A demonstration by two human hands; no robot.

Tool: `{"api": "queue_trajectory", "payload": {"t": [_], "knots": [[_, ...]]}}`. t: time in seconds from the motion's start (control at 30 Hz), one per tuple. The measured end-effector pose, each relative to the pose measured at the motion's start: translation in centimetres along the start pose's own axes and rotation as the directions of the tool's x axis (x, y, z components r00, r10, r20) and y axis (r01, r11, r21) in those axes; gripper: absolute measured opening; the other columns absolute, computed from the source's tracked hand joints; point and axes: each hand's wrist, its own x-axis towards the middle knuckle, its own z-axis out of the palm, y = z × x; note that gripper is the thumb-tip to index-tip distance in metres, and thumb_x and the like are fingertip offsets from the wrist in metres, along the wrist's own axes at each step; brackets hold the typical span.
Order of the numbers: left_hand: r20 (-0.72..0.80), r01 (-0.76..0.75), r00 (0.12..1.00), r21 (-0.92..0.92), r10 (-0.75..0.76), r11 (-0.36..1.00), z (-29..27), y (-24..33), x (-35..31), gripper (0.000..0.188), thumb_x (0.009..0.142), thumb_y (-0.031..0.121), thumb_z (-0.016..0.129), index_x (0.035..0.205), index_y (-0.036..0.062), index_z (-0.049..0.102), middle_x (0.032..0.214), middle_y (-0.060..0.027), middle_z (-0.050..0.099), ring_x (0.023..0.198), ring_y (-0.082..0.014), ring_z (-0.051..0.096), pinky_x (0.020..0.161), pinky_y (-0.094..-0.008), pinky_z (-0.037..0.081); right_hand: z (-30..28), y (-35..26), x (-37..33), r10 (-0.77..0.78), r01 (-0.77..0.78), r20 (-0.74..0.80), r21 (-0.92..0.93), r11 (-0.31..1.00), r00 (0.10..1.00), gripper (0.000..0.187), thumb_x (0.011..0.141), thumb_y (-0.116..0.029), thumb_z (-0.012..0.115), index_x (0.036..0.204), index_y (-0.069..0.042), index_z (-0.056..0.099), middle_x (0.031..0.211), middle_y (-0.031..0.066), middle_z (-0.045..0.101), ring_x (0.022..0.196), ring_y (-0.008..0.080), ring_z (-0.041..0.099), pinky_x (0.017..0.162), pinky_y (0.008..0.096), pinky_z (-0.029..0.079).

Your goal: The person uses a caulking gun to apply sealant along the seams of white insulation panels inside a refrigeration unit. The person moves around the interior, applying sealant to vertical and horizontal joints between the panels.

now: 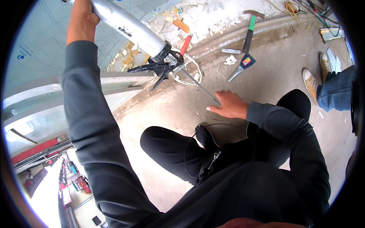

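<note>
My left hand [83,22] is at the upper left with its arm stretched out, and it grips the far end of a caulking gun. The gun's silver barrel [129,28] slants down to the right toward its black handle and trigger [161,68]. From the back of the gun a thin metal rod [201,88] runs to my right hand [230,105]. That hand is closed around the rod's end, low over the floor in front of my knees. What the barrel holds inside is hidden.
A claw hammer [248,36] and a scraper [242,67] lie on the concrete floor. A red-handled tool [185,45] and a white loop [198,70] lie beyond the gun. Debris [180,26] litters the far edge. Left is a metal frame [38,85]; at right, another person's shoe [310,81].
</note>
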Motion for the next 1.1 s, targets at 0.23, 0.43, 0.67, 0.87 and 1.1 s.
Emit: {"api": "queue_trajectory", "payload": {"t": [0.23, 0.43, 0.67, 0.87, 1.1], "knots": [[-0.244, -0.023, 0.968, -0.29, -0.051, 0.957, -2.2, 1.0, -2.1, 0.047, 0.092, 0.022, 0.07, 0.129, 0.0058, 0.045, 0.106, -0.0145, 0.059, 0.088, -0.0351, 0.065, 0.081, -0.0518, 0.058, -6.6, 1.1, -4.3, -0.205, 0.218, -0.818, -0.101, 0.971, 0.537, 0.05, 0.085, -0.025, 0.081, 0.121, -0.001, 0.058, 0.116, 0.0234, 0.063, 0.109, 0.0431, 0.06, 0.094, 0.0488, 0.048], [-0.24, 0.071, 0.932, -0.615, -0.273, 0.785, -3.2, -4.8, -2.3, 0.044, 0.095, 0.033, 0.069, 0.12, 0.0059, 0.045, 0.101, -0.01, 0.056, 0.087, -0.029, 0.063, 0.09, -0.0562, 0.056, -6.5, 0.7, -6.4, -0.172, 0.316, -0.537, 0.188, 0.93, 0.826, 0.062, 0.085, -0.027, 0.083, 0.135, -0.002, 0.054, 0.122, 0.0196, 0.06, 0.111, 0.0368, 0.061, 0.092, 0.0435, 0.051], [-0.048, 0.253, 0.861, -0.822, -0.506, 0.51, -0.6, -17.6, -8.2, 0.046, 0.096, 0.045, 0.068, 0.112, 0.0069, 0.048, 0.092, -0.0068, 0.057, 0.086, -0.0267, 0.063, 0.089, -0.0628, 0.054, -11.8, -0.3, -0.4, -0.245, 0.444, -0.372, 0.795, 0.414, 0.895, 0.059, 0.097, -0.029, 0.073, 0.146, -0.005, 0.051, 0.136, 0.0126, 0.061, 0.121, 0.0241, 0.061, 0.101, 0.0371, 0.048], [-0.06, 0.231, 0.855, -0.846, -0.515, 0.481, 0.6, -21.9, -11.1, 0.044, 0.094, 0.044, 0.069, 0.105, 0.0055, 0.051, 0.091, -0.0089, 0.059, 0.084, -0.0276, 0.063, 0.085, -0.0553, 0.056, -9.4, -1.9, -0.8, -0.114, 0.351, -0.333, 0.854, 0.384, 0.936, 0.022, 0.101, -0.026, 0.068, 0.104, -0.005, 0.063, 0.094, 0.0065, 0.068, 0.093, 0.0191, 0.068, 0.086, 0.0346, 0.051], [0.006, 0.229, 0.88, -0.882, -0.474, 0.413, -1.6, -24.0, -11.6, 0.038, 0.091, 0.036, 0.072, 0.096, 0.0041, 0.051, 0.082, -0.0082, 0.057, 0.078, -0.0261, 0.062, 0.082, -0.0508, 0.056, -9.2, -2.8, -0.4, -0.132, 0.263, -0.228, 0.858, 0.442, 0.965, 0.034, 0.097, -0.023, 0.073, 0.125, -0.004, 0.065, 0.117, 0.0068, 0.069, 0.109, 0.0149, 0.063, 0.099, 0.0336, 0.049]]}}
